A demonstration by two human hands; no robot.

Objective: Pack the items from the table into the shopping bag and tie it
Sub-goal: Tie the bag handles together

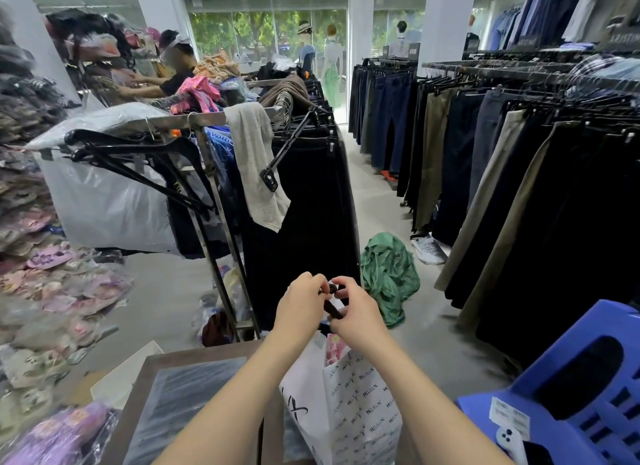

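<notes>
A white paper shopping bag (349, 405) with small printed lettering stands at the table's right edge, below my hands. Pink patterned items (334, 352) show inside its open top. Its dark brown ribbon handles (333, 308) rise to my fingers. My left hand (299, 303) pinches one ribbon end from the left. My right hand (356, 312) pinches the ribbon from the right, and the two hands almost touch above the bag's mouth.
The brown-framed glass table (194, 392) lies under my left arm. A metal clothes rack (221, 201) with black trousers stands just ahead. A green garment (389, 274) lies on the floor. A blue plastic stool (568, 395) sits at right. Packaged slippers (52, 291) pile up at left.
</notes>
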